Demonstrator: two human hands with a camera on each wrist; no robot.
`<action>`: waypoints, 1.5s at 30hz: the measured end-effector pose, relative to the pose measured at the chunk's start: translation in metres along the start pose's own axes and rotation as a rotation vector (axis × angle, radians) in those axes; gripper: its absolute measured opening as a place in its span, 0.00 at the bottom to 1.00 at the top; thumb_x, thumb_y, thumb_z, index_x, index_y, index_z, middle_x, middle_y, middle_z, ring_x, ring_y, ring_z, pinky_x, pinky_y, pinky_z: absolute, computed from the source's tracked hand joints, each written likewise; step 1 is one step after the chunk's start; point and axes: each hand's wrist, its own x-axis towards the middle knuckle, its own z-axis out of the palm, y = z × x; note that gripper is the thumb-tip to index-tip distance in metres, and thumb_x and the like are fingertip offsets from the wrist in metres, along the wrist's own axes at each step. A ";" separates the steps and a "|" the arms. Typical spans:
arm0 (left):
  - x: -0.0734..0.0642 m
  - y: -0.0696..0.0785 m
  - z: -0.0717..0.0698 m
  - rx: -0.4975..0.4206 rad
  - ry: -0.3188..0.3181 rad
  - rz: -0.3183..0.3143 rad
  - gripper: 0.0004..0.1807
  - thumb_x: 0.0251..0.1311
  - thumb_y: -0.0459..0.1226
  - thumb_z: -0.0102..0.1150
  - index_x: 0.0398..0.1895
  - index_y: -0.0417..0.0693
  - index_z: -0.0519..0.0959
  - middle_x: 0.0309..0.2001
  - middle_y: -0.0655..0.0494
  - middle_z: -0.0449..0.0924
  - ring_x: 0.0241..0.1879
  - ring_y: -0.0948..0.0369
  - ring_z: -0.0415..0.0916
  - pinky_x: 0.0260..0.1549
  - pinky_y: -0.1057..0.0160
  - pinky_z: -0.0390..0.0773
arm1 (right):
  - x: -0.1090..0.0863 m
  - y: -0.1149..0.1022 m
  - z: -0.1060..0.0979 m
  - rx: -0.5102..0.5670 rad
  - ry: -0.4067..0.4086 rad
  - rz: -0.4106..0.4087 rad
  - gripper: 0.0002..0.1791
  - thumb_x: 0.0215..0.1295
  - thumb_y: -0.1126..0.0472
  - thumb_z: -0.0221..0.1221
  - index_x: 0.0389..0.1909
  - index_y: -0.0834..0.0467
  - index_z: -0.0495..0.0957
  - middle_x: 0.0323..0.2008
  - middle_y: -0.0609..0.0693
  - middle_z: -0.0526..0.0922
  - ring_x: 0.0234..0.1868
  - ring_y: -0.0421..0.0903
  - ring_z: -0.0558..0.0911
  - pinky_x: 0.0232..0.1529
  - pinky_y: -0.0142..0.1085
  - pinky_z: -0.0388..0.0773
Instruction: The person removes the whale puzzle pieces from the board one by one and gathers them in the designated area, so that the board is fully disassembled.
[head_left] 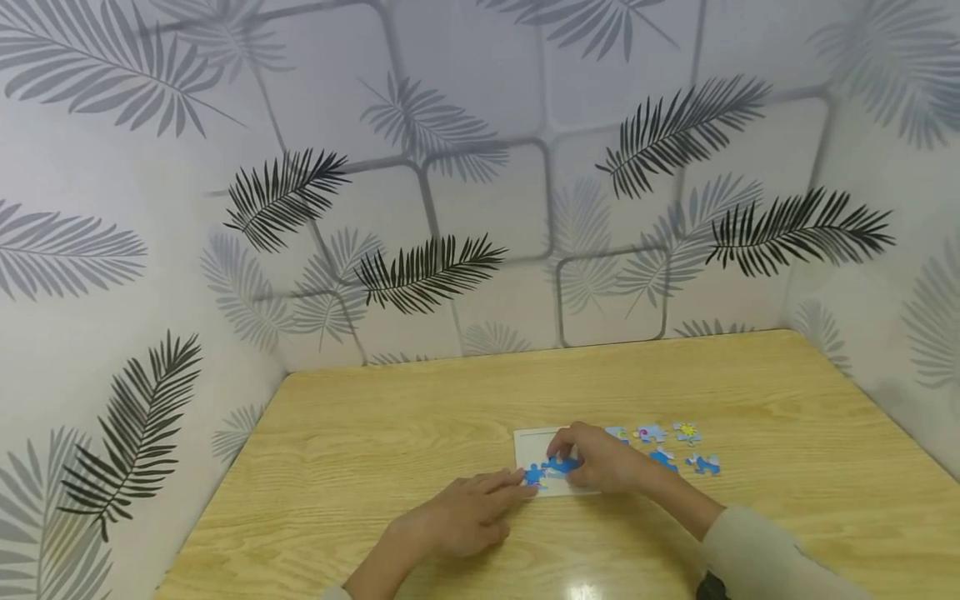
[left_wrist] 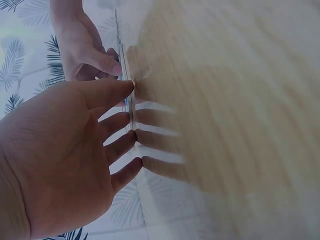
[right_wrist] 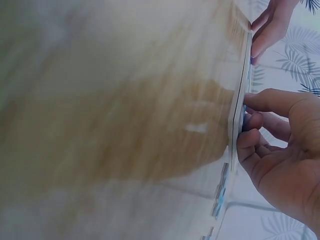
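Note:
A white puzzle board (head_left: pixel 528 447) lies on the table. My right hand (head_left: pixel 604 460) is over it, thumb and fingers pinching a blue jigsaw piece (head_left: pixel 562 467) low against the board. Another blue jigsaw piece (head_left: pixel 534 474) sits at the board's left side, close beside the pinched one. My left hand (head_left: pixel 471 510) rests at the lower left corner, fingers extended, fingertips at that left piece and the board's edge. In the left wrist view, the left hand (left_wrist: pixel 65 155) has its fingers spread along the edge. From the right wrist, the right hand (right_wrist: pixel 290 145) shows curled fingers at the board.
Several loose jigsaw pieces lie right of the board: one with a pink swirl (head_left: pixel 651 433), one with a yellow sun (head_left: pixel 686 432), and blue ones such as the rightmost piece (head_left: pixel 705 464). The wooden table (head_left: pixel 390 425) meets a leaf-patterned wall (head_left: pixel 495 300) behind.

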 end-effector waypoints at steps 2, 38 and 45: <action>0.002 0.000 -0.002 -0.028 0.002 -0.002 0.31 0.77 0.44 0.51 0.82 0.65 0.61 0.81 0.60 0.57 0.80 0.56 0.55 0.73 0.43 0.65 | -0.001 0.001 -0.001 -0.003 0.002 -0.004 0.18 0.60 0.74 0.68 0.51 0.61 0.82 0.45 0.53 0.80 0.44 0.46 0.78 0.45 0.37 0.79; 0.053 -0.004 0.009 -0.287 0.389 -0.128 0.08 0.58 0.38 0.74 0.39 0.47 0.88 0.52 0.54 0.82 0.49 0.57 0.78 0.48 0.56 0.81 | -0.004 0.001 0.002 0.014 0.015 0.014 0.18 0.61 0.74 0.68 0.52 0.61 0.81 0.46 0.54 0.79 0.46 0.48 0.78 0.47 0.42 0.80; 0.054 -0.003 0.011 -0.351 0.393 -0.157 0.10 0.57 0.37 0.76 0.39 0.45 0.85 0.52 0.53 0.80 0.54 0.52 0.77 0.54 0.45 0.79 | -0.005 0.001 0.003 0.045 0.028 -0.007 0.18 0.60 0.75 0.68 0.51 0.62 0.80 0.45 0.55 0.79 0.47 0.49 0.78 0.47 0.38 0.79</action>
